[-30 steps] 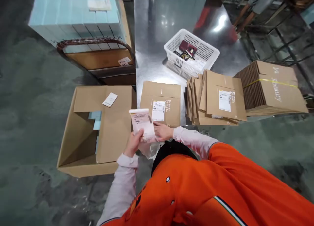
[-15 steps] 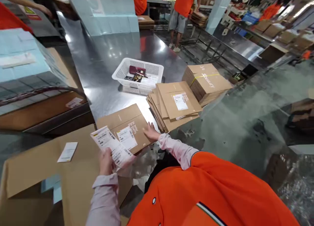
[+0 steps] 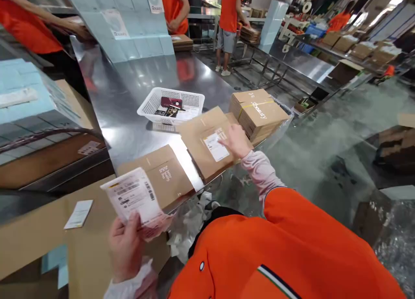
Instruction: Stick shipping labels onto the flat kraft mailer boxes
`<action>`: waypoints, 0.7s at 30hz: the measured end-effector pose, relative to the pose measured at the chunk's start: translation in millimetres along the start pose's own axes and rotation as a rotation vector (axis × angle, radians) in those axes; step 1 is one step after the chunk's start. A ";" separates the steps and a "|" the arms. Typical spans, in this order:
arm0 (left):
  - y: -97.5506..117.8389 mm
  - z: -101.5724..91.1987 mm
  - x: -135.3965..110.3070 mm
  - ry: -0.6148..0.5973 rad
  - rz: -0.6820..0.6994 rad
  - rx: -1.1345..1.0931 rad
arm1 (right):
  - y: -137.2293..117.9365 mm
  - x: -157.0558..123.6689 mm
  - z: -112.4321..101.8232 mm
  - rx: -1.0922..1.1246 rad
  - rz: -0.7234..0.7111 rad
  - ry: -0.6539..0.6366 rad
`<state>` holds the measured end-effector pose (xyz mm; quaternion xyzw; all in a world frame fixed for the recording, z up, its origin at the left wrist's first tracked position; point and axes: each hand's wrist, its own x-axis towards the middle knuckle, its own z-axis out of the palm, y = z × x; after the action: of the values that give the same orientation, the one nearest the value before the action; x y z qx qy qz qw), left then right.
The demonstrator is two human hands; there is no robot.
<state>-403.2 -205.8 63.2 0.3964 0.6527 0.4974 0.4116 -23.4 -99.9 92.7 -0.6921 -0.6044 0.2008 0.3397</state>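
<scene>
My left hand [image 3: 128, 242] pinches a strip of white shipping labels [image 3: 131, 195] by its lower end, and the strip's top lies over a flat-folded cardboard box [image 3: 171, 173]. That box has white print and no label that I can see. Further right, my right hand [image 3: 239, 141] grips the right side of another flat-folded cardboard box [image 3: 197, 134], its fingers beside the label stuck on it. This labelled box lies over the stack of flat boxes, mostly hiding it.
On the steel table [image 3: 129, 91] stand a white basket [image 3: 194, 101] with small items and a strapped bundle of flat boxes [image 3: 259, 110]. Light blue cartons [image 3: 142, 43] are piled behind. A large open carton [image 3: 94, 229] sits at the left. People in orange work further back.
My right hand has moved right with the labelled box, from the near pile onto the stack. An unlabelled box now shows on the pile. The label strip has tilted up in my left hand.
</scene>
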 end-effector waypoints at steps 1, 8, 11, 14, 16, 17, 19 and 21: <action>-2.0 11.3 -9.4 0.042 -0.050 -0.053 | -12.5 -10.1 18.3 0.063 -0.075 -0.109; -25.2 48.7 -38.6 -0.048 -0.096 -0.130 | -67.5 -125.3 162.9 0.692 -0.237 -0.782; -34.5 46.0 -34.5 0.130 -0.075 -0.173 | -66.9 -123.5 164.4 0.654 -0.182 -0.836; -45.2 45.0 -32.2 0.127 -0.077 -0.182 | -75.3 -95.3 159.5 0.588 -0.223 -0.777; -53.8 47.3 -33.8 0.128 -0.068 -0.198 | -82.8 -83.3 160.7 0.497 -0.279 -0.780; -58.9 48.8 -34.8 0.164 -0.064 -0.208 | -85.3 -81.4 163.8 0.459 -0.293 -0.795; -71.1 50.6 -34.8 0.277 -0.069 -0.213 | -86.6 -82.8 176.4 0.430 -0.264 -0.810; -86.1 49.2 -29.8 0.331 -0.114 -0.236 | -84.1 -83.3 198.4 0.425 -0.208 -0.795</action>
<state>-356.3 -234.0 -24.8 0.2207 0.6700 0.6045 0.3702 -234.6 -132.5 5.0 -0.4119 -0.6995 0.5349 0.2343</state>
